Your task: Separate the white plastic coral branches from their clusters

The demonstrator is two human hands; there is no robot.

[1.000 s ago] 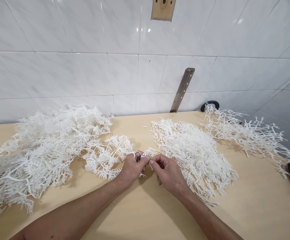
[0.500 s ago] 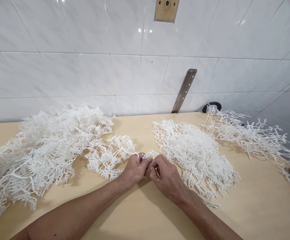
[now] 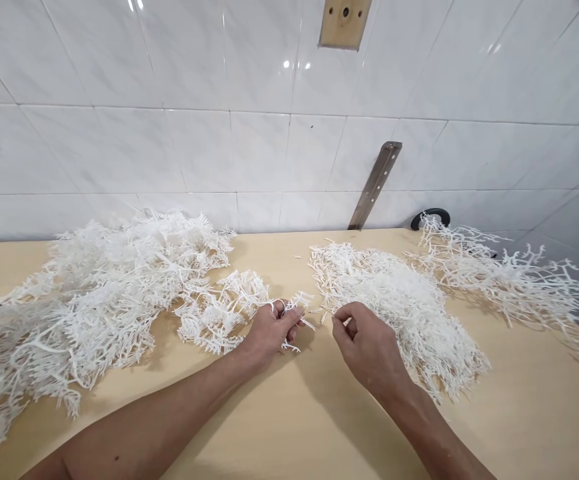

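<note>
My left hand [image 3: 269, 332] is closed on a white branching plastic piece [image 3: 300, 301], whose thin forked twigs stick out past the thumb and below the fingers. To its right, my right hand [image 3: 372, 343] is pinched, with a small white twig [image 3: 326, 313] at its fingertips. Between the hands is a narrow gap. Just left of the left hand lies a small tangle of white branching pieces [image 3: 214, 310]. Beyond the right hand spreads a heap of short loose white twigs [image 3: 394, 290].
A large pile of white branching pieces [image 3: 114, 287] covers the table's left side. Bare-looking forked branches [image 3: 509, 270] lie at the right, near a black ring [image 3: 430, 219]. A metal strip [image 3: 375, 187] leans on the tiled wall [image 3: 259, 153] behind the wooden table [image 3: 279, 433].
My right hand has moved away to the right from the left hand, opening a gap. More of the branching piece in my left hand shows. The view has shifted slightly.
</note>
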